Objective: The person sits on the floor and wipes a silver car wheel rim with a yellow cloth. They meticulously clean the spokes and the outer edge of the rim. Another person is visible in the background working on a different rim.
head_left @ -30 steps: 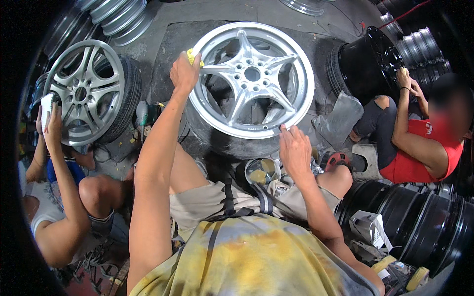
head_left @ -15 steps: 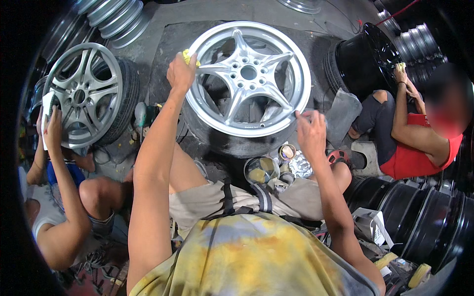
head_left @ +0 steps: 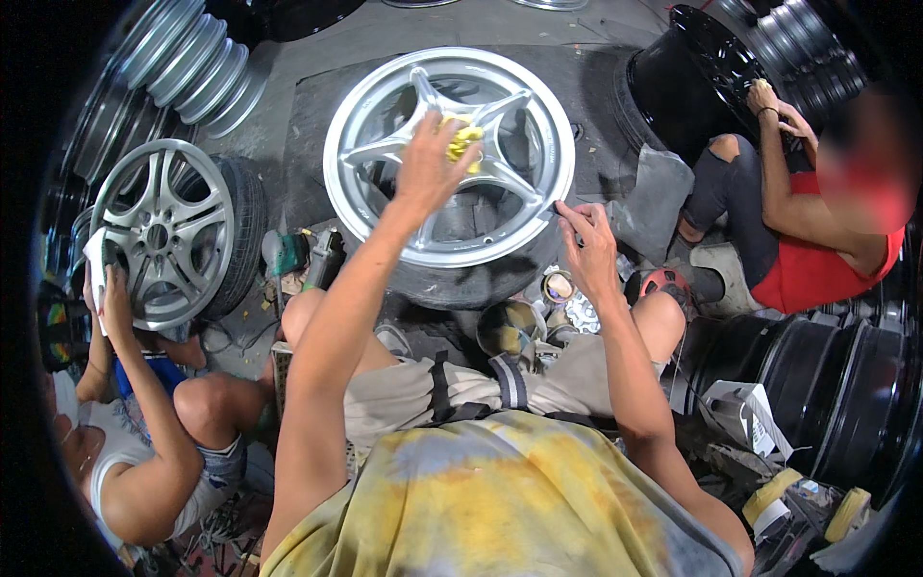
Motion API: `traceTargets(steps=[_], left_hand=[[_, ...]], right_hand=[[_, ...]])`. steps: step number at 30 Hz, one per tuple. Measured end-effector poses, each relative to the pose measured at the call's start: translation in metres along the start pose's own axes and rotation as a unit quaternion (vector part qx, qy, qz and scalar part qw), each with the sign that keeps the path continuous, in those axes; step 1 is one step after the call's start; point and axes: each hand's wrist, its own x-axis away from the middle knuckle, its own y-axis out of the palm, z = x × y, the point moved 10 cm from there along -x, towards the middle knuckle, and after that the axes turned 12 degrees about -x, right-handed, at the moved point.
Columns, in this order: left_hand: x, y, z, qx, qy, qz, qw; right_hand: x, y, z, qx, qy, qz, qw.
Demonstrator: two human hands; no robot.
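A silver star-spoked alloy wheel (head_left: 507, 179) lies face up before me on a dark tyre (head_left: 452, 288). My left hand (head_left: 428, 168) is over its hub, fingers pressing a crumpled yellow cloth (head_left: 463, 144) onto the metal; hand and cloth hide much of the centre. At the wheel's near right edge is my right hand (head_left: 589, 245). Its index finger reaches to the rim while the other fingers are apart and partly bent, with nothing visible in them.
Left, a person's hand (head_left: 115, 300) holds a white sheet against a grey wheel (head_left: 159, 236). Right, a person in red works at a black wheel (head_left: 687, 82). Near my knees are a tin (head_left: 510, 327) and a green power tool (head_left: 282, 252). Black rims (head_left: 817, 385) line the right side.
My left hand has moved with the yellow cloth from the wheel's left rim to its hub. My right hand stays by the near right rim. The whole view has shifted slightly.
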Motion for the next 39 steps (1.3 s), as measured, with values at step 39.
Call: traceTargets(steps=[39], left_hand=[[0.109, 0.038, 0.103, 0.105, 0.113, -0.174, 0.973]], right_hand=[[0.003, -0.038, 0.023, -0.029, 0.049, 0.109, 0.992]])
